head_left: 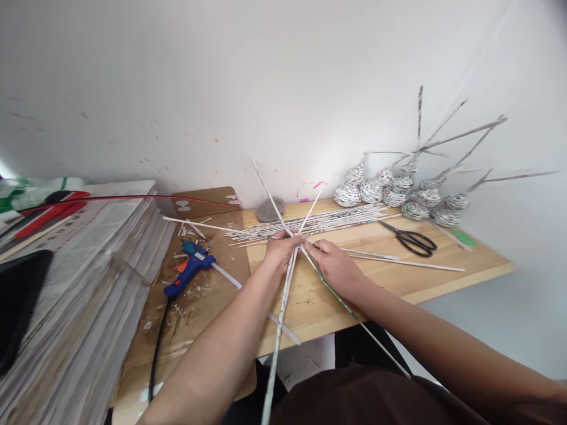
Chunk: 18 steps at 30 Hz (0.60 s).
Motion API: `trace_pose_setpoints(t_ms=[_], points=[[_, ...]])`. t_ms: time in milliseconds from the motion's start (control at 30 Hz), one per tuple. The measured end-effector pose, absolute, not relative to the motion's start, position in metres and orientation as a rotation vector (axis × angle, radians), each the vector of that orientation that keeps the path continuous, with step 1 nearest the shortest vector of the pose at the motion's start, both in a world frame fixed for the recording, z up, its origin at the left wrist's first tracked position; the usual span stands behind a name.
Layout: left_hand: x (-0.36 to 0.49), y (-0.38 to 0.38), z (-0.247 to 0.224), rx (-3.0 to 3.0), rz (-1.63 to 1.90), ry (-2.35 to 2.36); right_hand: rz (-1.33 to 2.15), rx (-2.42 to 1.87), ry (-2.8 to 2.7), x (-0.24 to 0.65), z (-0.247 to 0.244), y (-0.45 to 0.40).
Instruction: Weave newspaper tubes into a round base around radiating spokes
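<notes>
Several rolled paper sticks point(282, 316) cross in a star shape, and both hands pinch them close to the crossing. My left hand point(282, 251) is closed on the sticks from the left side. From the right, my right hand point(332, 265) grips near the same centre, its fingertips almost meeting the left ones. The sticks' long ends point up toward the wall, out to both sides and down past the table edge. One stick with a green streak point(341, 302) runs under my right forearm. The exact crossing is partly hidden by my fingers.
Behind my hands lies a bundle of paper sticks point(328, 221) beside a grey stone point(270, 210). Black scissors point(414, 241) and several woven paper gourds point(348, 193) are on the right. A blue glue gun point(189, 276) and a tall newspaper stack point(84, 295) occupy the left.
</notes>
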<state>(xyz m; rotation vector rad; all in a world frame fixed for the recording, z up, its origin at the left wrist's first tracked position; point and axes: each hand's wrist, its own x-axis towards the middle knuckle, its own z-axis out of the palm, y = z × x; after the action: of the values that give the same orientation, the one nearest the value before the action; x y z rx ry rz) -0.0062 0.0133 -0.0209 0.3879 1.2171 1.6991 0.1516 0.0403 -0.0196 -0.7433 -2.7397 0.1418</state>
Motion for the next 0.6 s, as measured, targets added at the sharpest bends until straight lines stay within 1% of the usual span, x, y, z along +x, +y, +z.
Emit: trace_pose_setpoints(t_ms=[167, 333, 600], points=[[-0.007, 0.013, -0.017, 0.413, 1.71, 1.173, 0.283, -0.707, -2.64, 0.157, -0.012, 0.039], [-0.008, 0.01, -0.012, 0.406, 1.715, 1.1, 0.496, -0.816, -2.461, 0.159, 0.001, 0.034], [-0.007, 0.01, -0.014, 0.432, 1.697, 1.111, 0.461, -0.921, -2.545, 0.154, 0.009, 0.046]])
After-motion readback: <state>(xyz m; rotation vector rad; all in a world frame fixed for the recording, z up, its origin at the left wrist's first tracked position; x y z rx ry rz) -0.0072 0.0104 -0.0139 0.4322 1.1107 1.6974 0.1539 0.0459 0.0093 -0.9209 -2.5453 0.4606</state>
